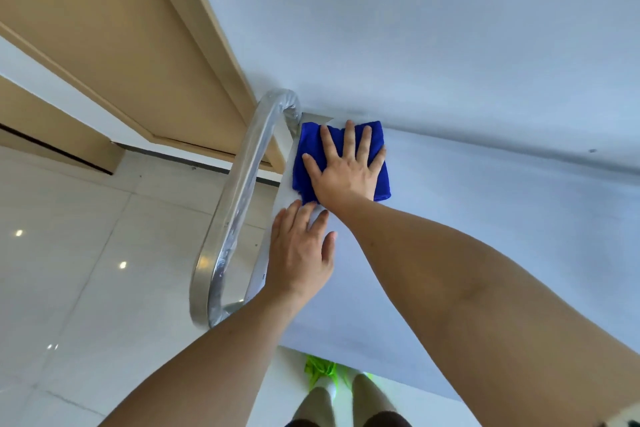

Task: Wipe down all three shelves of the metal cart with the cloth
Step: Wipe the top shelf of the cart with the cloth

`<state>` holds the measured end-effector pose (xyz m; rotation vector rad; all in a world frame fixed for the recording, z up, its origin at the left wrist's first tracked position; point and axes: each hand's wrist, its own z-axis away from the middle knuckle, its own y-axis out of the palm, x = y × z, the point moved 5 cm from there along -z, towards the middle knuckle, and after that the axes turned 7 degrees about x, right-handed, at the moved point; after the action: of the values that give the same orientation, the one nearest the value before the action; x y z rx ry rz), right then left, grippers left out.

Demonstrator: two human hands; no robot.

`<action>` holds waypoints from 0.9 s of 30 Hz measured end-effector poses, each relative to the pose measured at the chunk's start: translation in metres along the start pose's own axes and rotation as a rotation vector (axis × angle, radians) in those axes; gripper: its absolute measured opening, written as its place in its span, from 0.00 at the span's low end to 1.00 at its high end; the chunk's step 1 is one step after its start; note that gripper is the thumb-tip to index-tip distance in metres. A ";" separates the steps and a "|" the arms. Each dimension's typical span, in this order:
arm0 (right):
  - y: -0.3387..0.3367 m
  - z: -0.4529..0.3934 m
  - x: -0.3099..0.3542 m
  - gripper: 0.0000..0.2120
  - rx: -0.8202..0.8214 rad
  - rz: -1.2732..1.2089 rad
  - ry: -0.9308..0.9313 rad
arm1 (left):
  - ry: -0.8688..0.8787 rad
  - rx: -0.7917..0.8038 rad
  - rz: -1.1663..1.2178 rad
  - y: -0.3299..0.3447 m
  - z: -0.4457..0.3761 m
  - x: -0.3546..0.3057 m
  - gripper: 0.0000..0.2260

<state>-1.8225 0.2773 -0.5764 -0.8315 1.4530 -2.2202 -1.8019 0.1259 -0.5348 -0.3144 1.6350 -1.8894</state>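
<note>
Right hand [346,173], fingers flat and spread, presses the folded blue microfibre cloth [306,152] at the pale top shelf's [485,218] far-left corner. Left hand [299,253] rests flat nearby. Cloth is soft and light, likely to bunch; palm pressure suits it.

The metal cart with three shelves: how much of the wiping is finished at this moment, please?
Done: cannot tell; the pale top shelf shows no wipe marks. In hand: the right hand presses the folded blue cloth flat at the far corner beside the curved metal handle, while the left hand rests open on that shelf. Left: the two lower shelves are hidden, apparently not yet reached.
</note>
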 end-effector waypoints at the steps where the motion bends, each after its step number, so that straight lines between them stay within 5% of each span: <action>1: -0.001 0.002 -0.007 0.35 -0.003 0.004 0.001 | 0.008 0.010 -0.006 0.000 -0.002 -0.002 0.19; 10: -0.021 0.028 -0.103 0.35 -0.028 -0.022 0.140 | 0.105 0.072 -0.009 0.008 -0.013 -0.049 0.21; 27: -0.070 0.076 -0.323 0.35 -0.071 -0.060 0.230 | 0.275 0.120 0.021 0.057 -0.015 -0.262 0.21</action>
<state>-1.5260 0.4409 -0.5798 -0.6661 1.6397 -2.3863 -1.5880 0.2887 -0.5374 0.0138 1.6792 -2.0773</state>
